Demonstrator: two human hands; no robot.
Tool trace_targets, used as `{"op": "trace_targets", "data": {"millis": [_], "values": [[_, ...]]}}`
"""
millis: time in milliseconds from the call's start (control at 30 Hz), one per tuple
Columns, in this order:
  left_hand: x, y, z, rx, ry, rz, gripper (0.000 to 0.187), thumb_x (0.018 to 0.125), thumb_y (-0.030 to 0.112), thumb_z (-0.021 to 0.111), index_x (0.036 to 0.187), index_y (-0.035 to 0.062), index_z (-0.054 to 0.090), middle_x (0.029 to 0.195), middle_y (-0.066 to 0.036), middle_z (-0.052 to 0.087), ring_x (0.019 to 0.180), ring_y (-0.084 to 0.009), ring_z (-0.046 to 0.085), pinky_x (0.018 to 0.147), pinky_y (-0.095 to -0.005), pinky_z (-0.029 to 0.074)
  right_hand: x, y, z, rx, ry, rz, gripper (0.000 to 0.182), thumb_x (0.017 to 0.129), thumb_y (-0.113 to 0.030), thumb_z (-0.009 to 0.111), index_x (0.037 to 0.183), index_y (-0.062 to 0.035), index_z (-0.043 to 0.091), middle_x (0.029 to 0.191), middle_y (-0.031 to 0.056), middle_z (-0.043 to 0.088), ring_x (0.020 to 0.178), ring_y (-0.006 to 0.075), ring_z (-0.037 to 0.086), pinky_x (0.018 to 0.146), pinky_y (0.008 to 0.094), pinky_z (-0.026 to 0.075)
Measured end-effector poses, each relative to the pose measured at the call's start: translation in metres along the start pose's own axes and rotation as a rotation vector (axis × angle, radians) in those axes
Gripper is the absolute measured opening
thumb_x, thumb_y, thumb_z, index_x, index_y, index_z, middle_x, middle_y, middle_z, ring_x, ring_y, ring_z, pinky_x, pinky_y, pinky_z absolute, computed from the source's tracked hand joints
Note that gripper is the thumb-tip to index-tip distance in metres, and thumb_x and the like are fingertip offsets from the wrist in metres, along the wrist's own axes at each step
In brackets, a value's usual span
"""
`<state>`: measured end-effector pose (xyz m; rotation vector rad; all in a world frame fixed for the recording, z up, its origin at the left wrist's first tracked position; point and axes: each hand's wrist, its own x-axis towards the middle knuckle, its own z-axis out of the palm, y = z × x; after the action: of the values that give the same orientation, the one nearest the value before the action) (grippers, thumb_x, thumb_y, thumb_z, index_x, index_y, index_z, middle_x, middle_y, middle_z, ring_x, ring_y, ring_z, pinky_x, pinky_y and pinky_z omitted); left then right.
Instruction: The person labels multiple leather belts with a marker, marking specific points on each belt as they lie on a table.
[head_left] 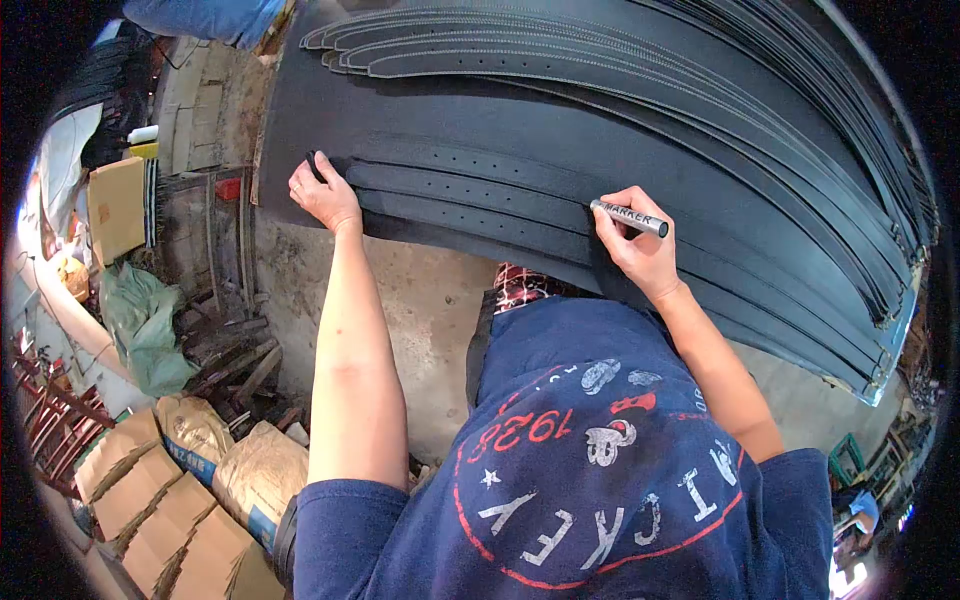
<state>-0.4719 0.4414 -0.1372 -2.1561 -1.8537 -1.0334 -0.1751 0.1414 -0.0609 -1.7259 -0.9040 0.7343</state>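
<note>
My right hand [645,245] grips a silver-grey marker [630,218] with a black end, its tip down at the edge of a black belt. Three black belts [470,187] with punched holes lie side by side along the near part of the black-covered table [310,105]. At their left ends, my left hand [328,195] has its thumb and fingers closed on a dark belt end, which is partly hidden by the hand. Farther back, a fanned stack of black belts [450,58] with pale edge stitching curves across to the right.
More belts [800,90] crowd the table's far right, their buckle ends gathered along the right edge. On the floor at lower left are cardboard stacks [165,520] and brown sacks [262,470]. A green plastic sheet [145,325] hangs near wood scraps. Someone's blue clothing [205,18] shows at top left.
</note>
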Motion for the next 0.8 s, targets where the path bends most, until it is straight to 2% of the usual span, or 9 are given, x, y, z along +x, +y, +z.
{"op": "trace_targets", "data": {"millis": [133, 233, 267, 367, 400, 433, 600, 767, 800], "values": [[0.000, -0.005, 0.003, 0.011, 0.009, 0.016, 0.041, 0.095, 0.035, 0.057, 0.105, -0.0047, 0.063, 0.107, -0.020, 0.060, 0.102, -0.0373, 0.053, 0.090, -0.0463, 0.043, 0.000, -0.002, 0.002, -0.067, 0.064, -0.060, 0.012, 0.082, -0.010, 0.073, 0.084, -0.0038, 0.063, 0.068, 0.0000, 0.059, 0.054, 0.0046, 0.047, 0.048, 0.0221, 0.037], [0.000, -0.006, 0.003, 0.009, 0.007, 0.022, 0.042, 0.095, 0.036, 0.056, 0.104, -0.0046, 0.063, 0.107, -0.020, 0.060, 0.103, -0.0375, 0.053, 0.091, -0.0464, 0.042, 0.001, 0.002, 0.001, -0.082, 0.052, -0.002, 0.013, 0.082, -0.010, 0.074, 0.083, -0.0040, 0.063, 0.068, 0.0005, 0.059, 0.053, 0.0048, 0.047, 0.047, 0.0225, 0.037], [0.000, -0.007, 0.003, 0.008, 0.010, 0.024, 0.042, 0.095, 0.036, 0.056, 0.104, -0.0047, 0.063, 0.108, -0.020, 0.060, 0.103, -0.0376, 0.053, 0.091, -0.0465, 0.042, 0.001, 0.002, -0.002, -0.053, 0.019, 0.060, 0.012, 0.083, -0.009, 0.072, 0.086, -0.0033, 0.062, 0.071, 0.0005, 0.061, 0.058, 0.0042, 0.050, 0.051, 0.0211, 0.039], [0.001, -0.010, 0.004, 0.004, 0.011, 0.020, 0.043, 0.095, 0.036, 0.056, 0.104, -0.0054, 0.063, 0.108, -0.021, 0.061, 0.103, -0.0380, 0.053, 0.091, -0.0470, 0.042, -0.003, 0.008, -0.012, 0.277, 0.110, 0.106, 0.010, 0.086, -0.006, 0.070, 0.090, -0.0018, 0.061, 0.079, 0.0011, 0.062, 0.069, 0.0044, 0.054, 0.060, 0.0198, 0.043], [0.001, -0.006, 0.002, 0.001, 0.009, 0.015, 0.043, 0.095, 0.036, 0.056, 0.104, -0.0055, 0.063, 0.108, -0.021, 0.061, 0.103, -0.0381, 0.053, 0.091, -0.0471, 0.043, -0.007, 0.010, -0.019, 0.341, 0.132, 0.120, 0.009, 0.088, -0.002, 0.067, 0.093, -0.0006, 0.060, 0.087, 0.0019, 0.062, 0.078, 0.0058, 0.056, 0.070, 0.0196, 0.045], [0.001, -0.003, 0.000, -0.004, 0.007, 0.009, 0.043, 0.095, 0.036, 0.056, 0.104, -0.0056, 0.063, 0.108, -0.021, 0.061, 0.103, -0.0382, 0.053, 0.091, -0.0472, 0.043, -0.011, 0.010, -0.027, 0.362, 0.170, 0.176, 0.008, 0.088, -0.001, 0.066, 0.093, -0.0002, 0.060, 0.089, 0.0033, 0.062, 0.080, 0.0068, 0.056, 0.072, 0.0204, 0.046], [0.002, -0.007, 0.002, 0.011, -0.011, 0.000, 0.045, 0.095, 0.037, 0.055, 0.106, -0.0064, 0.063, 0.110, -0.022, 0.061, 0.104, -0.0389, 0.053, 0.091, -0.0473, 0.042, -0.029, 0.019, -0.060, 0.292, 0.284, 0.144, 0.008, 0.087, 0.001, 0.065, 0.094, -0.0003, 0.059, 0.087, 0.0026, 0.061, 0.079, 0.0058, 0.056, 0.070, 0.0190, 0.045], [0.003, -0.007, 0.001, 0.020, -0.022, -0.010, 0.046, 0.096, 0.038, 0.055, 0.107, -0.0064, 0.063, 0.110, -0.023, 0.060, 0.105, -0.0387, 0.053, 0.092, -0.0471, 0.042, -0.034, 0.017, -0.051, 0.210, 0.223, 0.142, 0.009, 0.086, -0.001, 0.068, 0.091, -0.0018, 0.061, 0.081, 0.0000, 0.061, 0.072, 0.0044, 0.054, 0.064, 0.0194, 0.044], [0.003, -0.007, 0.001, 0.021, -0.024, -0.011, 0.046, 0.096, 0.038, 0.055, 0.107, -0.0063, 0.063, 0.110, -0.023, 0.060, 0.105, -0.0387, 0.053, 0.092, -0.0472, 0.042, -0.031, 0.019, -0.048, 0.118, 0.203, 0.074, 0.008, 0.085, -0.004, 0.070, 0.089, -0.0026, 0.063, 0.077, -0.0014, 0.060, 0.067, 0.0033, 0.053, 0.061, 0.0197, 0.043]]}}
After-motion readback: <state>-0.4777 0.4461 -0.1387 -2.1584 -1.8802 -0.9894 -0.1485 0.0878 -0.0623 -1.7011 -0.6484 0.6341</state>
